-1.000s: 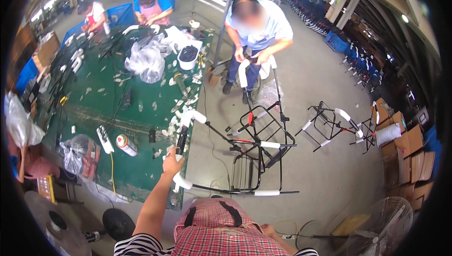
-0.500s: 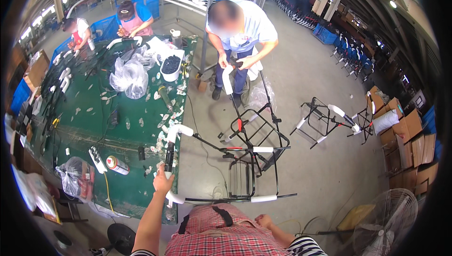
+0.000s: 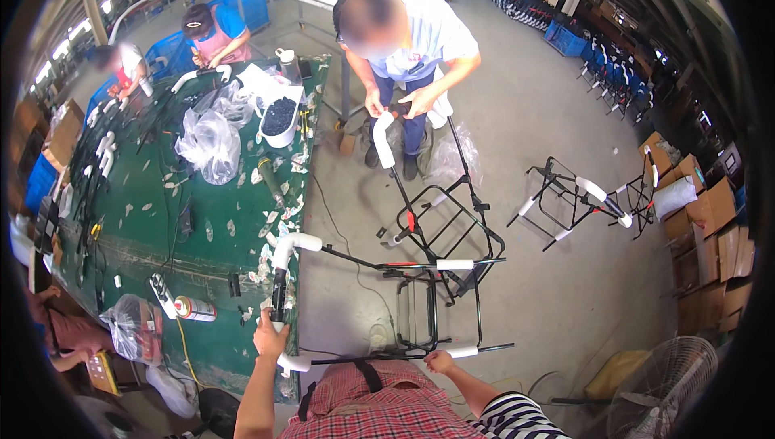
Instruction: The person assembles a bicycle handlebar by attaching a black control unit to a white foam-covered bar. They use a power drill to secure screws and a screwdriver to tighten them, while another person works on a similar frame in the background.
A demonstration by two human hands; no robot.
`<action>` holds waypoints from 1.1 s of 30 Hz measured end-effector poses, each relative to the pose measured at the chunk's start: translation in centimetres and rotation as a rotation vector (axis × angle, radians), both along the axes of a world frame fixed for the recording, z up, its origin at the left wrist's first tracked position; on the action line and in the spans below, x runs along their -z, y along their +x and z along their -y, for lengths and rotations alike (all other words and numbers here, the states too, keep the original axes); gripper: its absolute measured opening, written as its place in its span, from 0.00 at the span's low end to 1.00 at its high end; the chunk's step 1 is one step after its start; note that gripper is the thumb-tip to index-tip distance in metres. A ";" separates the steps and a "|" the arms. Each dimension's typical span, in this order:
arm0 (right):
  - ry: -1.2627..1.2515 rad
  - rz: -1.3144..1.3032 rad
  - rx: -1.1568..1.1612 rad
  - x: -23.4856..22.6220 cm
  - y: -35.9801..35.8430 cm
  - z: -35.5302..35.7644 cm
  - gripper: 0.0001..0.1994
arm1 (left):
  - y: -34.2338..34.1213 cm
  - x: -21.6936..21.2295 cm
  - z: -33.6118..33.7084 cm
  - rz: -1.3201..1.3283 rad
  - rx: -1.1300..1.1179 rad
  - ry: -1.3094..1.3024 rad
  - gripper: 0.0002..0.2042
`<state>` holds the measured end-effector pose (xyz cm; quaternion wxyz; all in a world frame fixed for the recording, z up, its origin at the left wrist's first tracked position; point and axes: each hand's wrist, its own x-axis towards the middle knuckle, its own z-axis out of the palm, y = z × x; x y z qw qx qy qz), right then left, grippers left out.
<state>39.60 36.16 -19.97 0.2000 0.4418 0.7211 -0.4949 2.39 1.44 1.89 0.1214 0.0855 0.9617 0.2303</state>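
A black metal tube frame (image 3: pixel 440 310) with white foam sleeves stands at the table's right edge, in front of me. Its bent handle carries a white foam elbow (image 3: pixel 295 243) at the far end and another white foam piece (image 3: pixel 294 363) near me, with a black crossbar (image 3: pixel 278 294) between. My left hand (image 3: pixel 270 336) is closed around the near end of that crossbar, over the table edge. At the frame's nearest tube, my right hand (image 3: pixel 440 361) has its fingers closed on it, beside a white sleeve (image 3: pixel 462 351).
Across from me a co-worker (image 3: pixel 412 43) handles a white foam grip (image 3: pixel 383 140) on the frame's far side. The green table (image 3: pixel 145 237) holds plastic bags, a spray can (image 3: pixel 196 308), a white tub (image 3: pixel 280 128) and scraps. A fan (image 3: pixel 670 390) stands at right.
My right hand has moved from beside my body onto the near tube. My left hand still grips the crossbar. Another person's arm has appeared at the lower left.
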 end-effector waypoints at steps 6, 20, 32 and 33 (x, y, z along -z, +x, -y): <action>-0.007 -0.086 0.010 3.8 -0.8 -0.8 0.08 | 0.6 0.7 -0.5 -0.105 0.016 0.039 0.32; -0.213 0.071 0.154 -3.5 -4.2 -1.5 0.10 | 0.4 0.8 -0.8 -0.104 0.020 0.047 0.32; -0.219 0.047 0.160 -4.3 -4.7 -1.0 0.09 | -0.4 1.2 0.0 -0.092 0.058 0.061 0.32; -0.227 0.042 0.172 -4.3 -4.7 -0.9 0.09 | -0.4 1.5 0.2 -0.083 0.054 0.069 0.32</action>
